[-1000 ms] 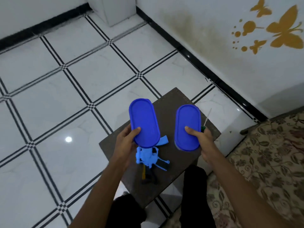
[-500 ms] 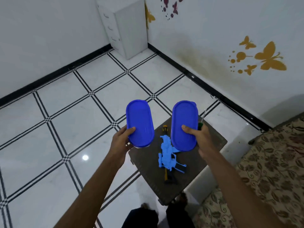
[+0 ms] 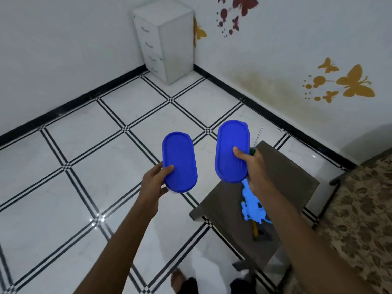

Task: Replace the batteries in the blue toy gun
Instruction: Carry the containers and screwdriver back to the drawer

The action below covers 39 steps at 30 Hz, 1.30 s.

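The blue toy gun [image 3: 252,209] lies on a small dark table [image 3: 282,183] at the lower right, partly hidden by my right forearm. My left hand [image 3: 156,180] grips an oval box with a blue lid [image 3: 180,161], held up over the floor left of the table. My right hand [image 3: 252,166] holds a second blue-lidded oval box [image 3: 231,149] above the table's far corner, together with a screwdriver [image 3: 257,136] whose green handle and thin shaft stick up behind the fingers. What the boxes hold is hidden.
A white drawer cabinet [image 3: 167,39] stands in the far corner of the tiled floor [image 3: 84,166]. A patterned sofa or mattress [image 3: 360,209] lies to the right of the table. A black and yellow object [image 3: 257,230] lies on the table just below the gun.
The view has lifted and swung left, so the table now sits at the lower right. Both hands keep the boxes raised; the left box is now over the floor.
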Each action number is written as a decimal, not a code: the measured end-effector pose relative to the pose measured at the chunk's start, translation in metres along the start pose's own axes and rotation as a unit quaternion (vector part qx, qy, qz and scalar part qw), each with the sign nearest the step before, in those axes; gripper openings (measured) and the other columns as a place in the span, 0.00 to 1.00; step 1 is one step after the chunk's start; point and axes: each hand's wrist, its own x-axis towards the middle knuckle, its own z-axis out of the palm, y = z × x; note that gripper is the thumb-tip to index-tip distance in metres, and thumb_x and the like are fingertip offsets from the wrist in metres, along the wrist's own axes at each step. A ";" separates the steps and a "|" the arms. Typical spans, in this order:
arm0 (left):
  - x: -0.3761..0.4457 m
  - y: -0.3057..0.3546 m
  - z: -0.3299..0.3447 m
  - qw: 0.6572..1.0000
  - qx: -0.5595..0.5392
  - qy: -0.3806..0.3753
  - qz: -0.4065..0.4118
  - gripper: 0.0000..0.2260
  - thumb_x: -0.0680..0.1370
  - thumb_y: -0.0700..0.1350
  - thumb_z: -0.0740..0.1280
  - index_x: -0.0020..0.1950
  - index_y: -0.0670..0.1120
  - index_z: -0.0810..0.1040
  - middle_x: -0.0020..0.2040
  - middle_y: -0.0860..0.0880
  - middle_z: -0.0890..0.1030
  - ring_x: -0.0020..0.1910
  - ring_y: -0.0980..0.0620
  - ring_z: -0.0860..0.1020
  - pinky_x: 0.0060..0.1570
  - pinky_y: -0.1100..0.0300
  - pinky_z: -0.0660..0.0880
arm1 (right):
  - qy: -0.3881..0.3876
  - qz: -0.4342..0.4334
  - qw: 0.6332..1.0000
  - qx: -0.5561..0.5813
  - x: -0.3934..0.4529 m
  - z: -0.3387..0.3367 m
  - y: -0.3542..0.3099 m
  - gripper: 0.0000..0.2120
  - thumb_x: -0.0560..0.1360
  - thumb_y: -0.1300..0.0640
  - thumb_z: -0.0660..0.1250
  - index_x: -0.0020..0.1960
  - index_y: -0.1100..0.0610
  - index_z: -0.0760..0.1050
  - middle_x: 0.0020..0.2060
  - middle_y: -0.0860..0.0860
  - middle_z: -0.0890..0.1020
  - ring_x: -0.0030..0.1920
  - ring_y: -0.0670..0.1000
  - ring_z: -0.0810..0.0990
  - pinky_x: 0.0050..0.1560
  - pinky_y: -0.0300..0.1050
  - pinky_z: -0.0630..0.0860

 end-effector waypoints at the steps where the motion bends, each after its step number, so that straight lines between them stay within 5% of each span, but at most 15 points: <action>1: 0.003 0.012 -0.023 1.000 -0.008 0.008 -0.001 0.10 0.76 0.45 0.69 0.57 0.48 0.81 0.52 0.50 0.84 0.51 0.48 0.81 0.43 0.56 0.78 | -0.007 -0.001 1.000 -0.001 -0.001 0.026 -0.001 0.20 0.69 0.51 0.77 0.52 0.60 0.73 0.53 0.56 0.82 0.54 0.59 0.82 0.55 0.63 0.77; 11: 0.073 0.106 -0.153 0.998 -0.041 0.051 0.014 0.08 0.76 0.47 0.69 0.53 0.47 0.81 0.51 0.50 0.84 0.49 0.50 0.82 0.43 0.57 0.77 | -0.079 -0.044 0.996 -0.023 0.036 0.200 -0.030 0.16 0.70 0.54 0.76 0.49 0.60 0.72 0.47 0.55 0.82 0.51 0.58 0.82 0.44 0.50 0.79; 16: 0.147 0.152 -0.189 0.998 -0.029 0.053 0.027 0.11 0.76 0.47 0.69 0.57 0.46 0.81 0.52 0.50 0.85 0.51 0.48 0.82 0.45 0.55 0.77 | -0.085 -0.059 0.994 -0.029 0.101 0.283 -0.047 0.19 0.67 0.51 0.77 0.48 0.59 0.72 0.45 0.55 0.80 0.47 0.56 0.81 0.45 0.51 0.77; 32: 0.498 0.389 -0.299 0.996 -0.022 0.084 0.033 0.11 0.76 0.46 0.69 0.57 0.44 0.80 0.52 0.48 0.84 0.49 0.48 0.82 0.42 0.57 0.77 | -0.121 -0.045 0.988 -0.082 0.405 0.587 -0.158 0.15 0.71 0.54 0.75 0.43 0.56 0.68 0.43 0.53 0.78 0.42 0.53 0.78 0.36 0.44 0.74; 39: 0.685 0.467 -0.358 0.997 -0.017 0.072 -0.006 0.11 0.76 0.46 0.70 0.57 0.46 0.81 0.54 0.45 0.83 0.52 0.46 0.81 0.45 0.55 0.78 | -0.081 -0.015 0.991 -0.102 0.548 0.719 -0.169 0.15 0.70 0.55 0.76 0.44 0.56 0.70 0.46 0.56 0.79 0.47 0.57 0.79 0.42 0.50 0.77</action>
